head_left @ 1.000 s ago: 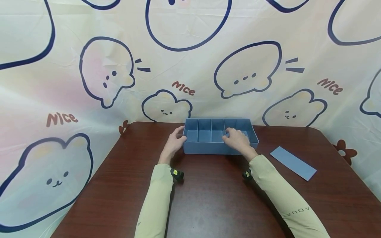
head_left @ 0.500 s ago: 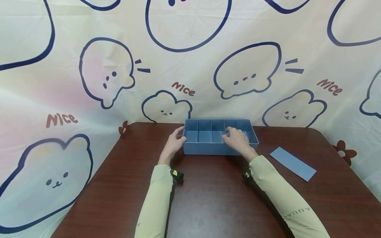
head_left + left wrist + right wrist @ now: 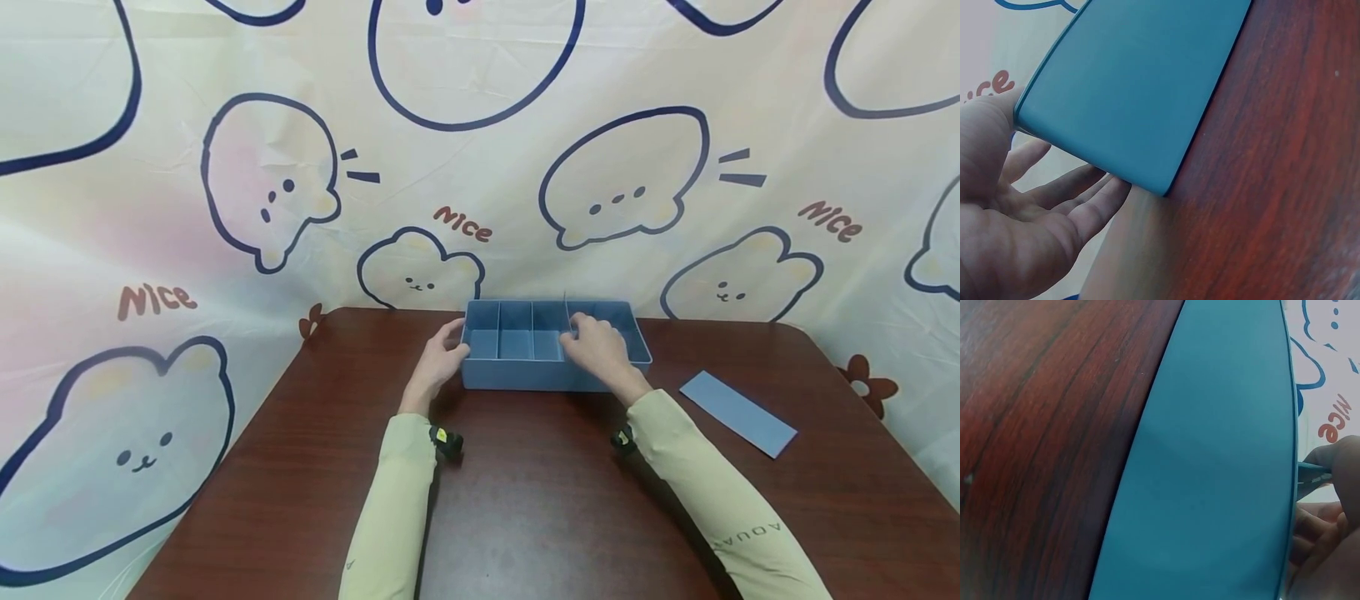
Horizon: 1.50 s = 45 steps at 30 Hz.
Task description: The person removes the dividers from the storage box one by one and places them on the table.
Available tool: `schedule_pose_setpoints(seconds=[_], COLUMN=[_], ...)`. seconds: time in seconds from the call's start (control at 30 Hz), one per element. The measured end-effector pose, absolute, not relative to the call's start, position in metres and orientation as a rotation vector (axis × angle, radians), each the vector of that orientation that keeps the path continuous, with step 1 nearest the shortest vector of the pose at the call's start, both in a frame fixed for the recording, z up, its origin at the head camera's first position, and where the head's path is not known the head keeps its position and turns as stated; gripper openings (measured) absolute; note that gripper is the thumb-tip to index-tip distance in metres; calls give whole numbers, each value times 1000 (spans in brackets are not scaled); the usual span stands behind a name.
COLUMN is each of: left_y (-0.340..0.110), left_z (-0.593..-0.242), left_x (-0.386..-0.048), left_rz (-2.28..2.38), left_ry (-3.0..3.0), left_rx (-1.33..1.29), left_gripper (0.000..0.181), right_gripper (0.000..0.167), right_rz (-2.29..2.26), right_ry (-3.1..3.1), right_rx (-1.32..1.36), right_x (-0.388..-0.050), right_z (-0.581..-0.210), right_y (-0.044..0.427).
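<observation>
A blue compartment box (image 3: 517,377) stands near the table's far edge, with thin upright dividers across it. My left hand (image 3: 433,364) holds its left end. In the left wrist view, the left hand's (image 3: 1022,231) thumb reaches the rim at the corner and the other fingers lie against the end wall. My right hand (image 3: 600,350) reaches over the front wall and pinches the rightmost divider, whose top edge sticks up above the back rim. In the right wrist view, a bit of that divider (image 3: 1314,467) shows between thumb and finger; the front wall hides its lower part.
A flat blue rectangular panel (image 3: 738,414) lies slantwise on the brown wooden table (image 3: 540,517), right of the box. Close behind the table hangs a cloth (image 3: 510,167) printed with cartoon figures.
The right hand's pinched divider has risen slightly, so its top edge now shows above the box's back rim. The left hand, the box and the loose panel have stayed in place.
</observation>
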<state>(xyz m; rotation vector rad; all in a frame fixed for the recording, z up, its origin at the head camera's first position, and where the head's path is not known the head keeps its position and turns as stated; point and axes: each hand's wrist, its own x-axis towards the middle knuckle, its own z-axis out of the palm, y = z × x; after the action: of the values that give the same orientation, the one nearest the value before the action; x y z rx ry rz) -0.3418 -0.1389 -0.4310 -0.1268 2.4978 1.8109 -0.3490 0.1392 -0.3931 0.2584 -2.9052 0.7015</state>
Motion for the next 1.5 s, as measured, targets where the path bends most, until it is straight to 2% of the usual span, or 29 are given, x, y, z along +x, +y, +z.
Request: schedule_pose_setpoints(seconds=[0.9, 1.27, 1.5], left_y=[-138, -139, -139], left_z=[-433, -435, -434], left_x=[-343, -345, -344], left_rz=[1785, 1772, 1774], left_ry=[2503, 2516, 2520], left_rx=[-122, -128, -128], left_gripper=[57, 57, 57], right_gripper=[42, 45, 34], right_rz=[678, 701, 710], right_ry=[-2845, -2798, -2765], right_rx=[269, 263, 277], right_x=[-345, -344, -340], right_z=[-384, -373, -363], right_y=[140, 139, 141])
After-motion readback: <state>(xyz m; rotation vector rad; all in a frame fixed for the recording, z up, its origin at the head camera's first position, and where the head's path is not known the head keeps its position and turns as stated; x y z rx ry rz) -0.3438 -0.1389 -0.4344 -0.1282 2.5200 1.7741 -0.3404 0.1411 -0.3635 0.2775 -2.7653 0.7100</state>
